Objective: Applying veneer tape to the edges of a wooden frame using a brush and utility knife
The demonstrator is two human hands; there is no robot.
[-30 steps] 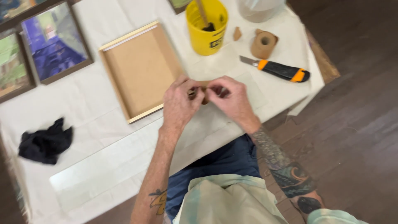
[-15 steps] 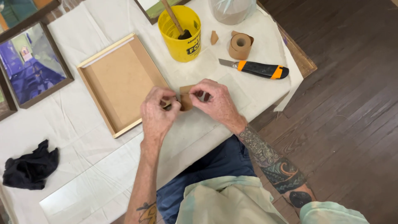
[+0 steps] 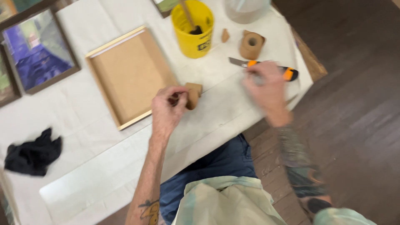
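My left hand (image 3: 166,111) pinches a small folded piece of brown paper tape (image 3: 193,94) just off the right edge of a wooden picture frame (image 3: 130,77) that lies back side up. My right hand (image 3: 266,85) is blurred and rests over the middle of an orange and black utility knife (image 3: 289,74), whose blade end sticks out to the left. Whether its fingers have closed on the knife is unclear. A roll of brown paper tape (image 3: 252,45) stands just beyond the knife.
A yellow bucket (image 3: 195,38) with a stick in it stands behind the frame. A clear container (image 3: 246,9) sits at the back right. A framed painting (image 3: 39,52) lies at the left, a black rag (image 3: 33,152) nearer left. A white cloth (image 3: 83,112) covers the table.
My hands have come apart. The right hand left the brown piece and went right to the utility knife. The left hand still holds the piece.
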